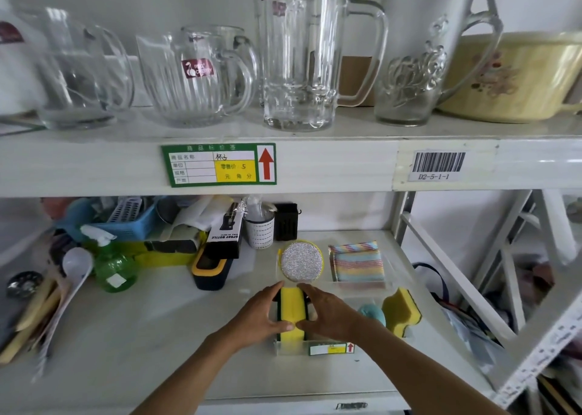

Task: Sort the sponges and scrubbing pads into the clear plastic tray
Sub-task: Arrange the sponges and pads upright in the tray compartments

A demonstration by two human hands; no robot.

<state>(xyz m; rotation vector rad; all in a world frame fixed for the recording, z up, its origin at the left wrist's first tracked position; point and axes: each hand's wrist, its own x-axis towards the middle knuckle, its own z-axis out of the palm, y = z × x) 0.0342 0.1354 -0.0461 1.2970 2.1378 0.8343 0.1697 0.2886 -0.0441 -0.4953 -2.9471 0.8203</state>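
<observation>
A clear plastic tray (397, 284) sits on the lower shelf. In its near left compartment stand yellow sponges with dark green backs (291, 307), on edge. My left hand (263, 317) presses them from the left and my right hand (330, 315) from the right, thumbs meeting at the near end. A round silver scrubbing pad with a yellow rim (301, 261) lies in the far left compartment. Striped rainbow pads (357, 262) fill the far right one. A teal sponge (373, 314) and a shaped yellow sponge (402, 312) sit in the near right compartment.
Left of the tray lie a black-and-yellow case (210, 268), a spray bottle box (225, 230), a green spray bottle (114, 265), a white cup (259, 230) and a blue basket (126, 219). The upper shelf (346, 159) with glass mugs hangs close overhead.
</observation>
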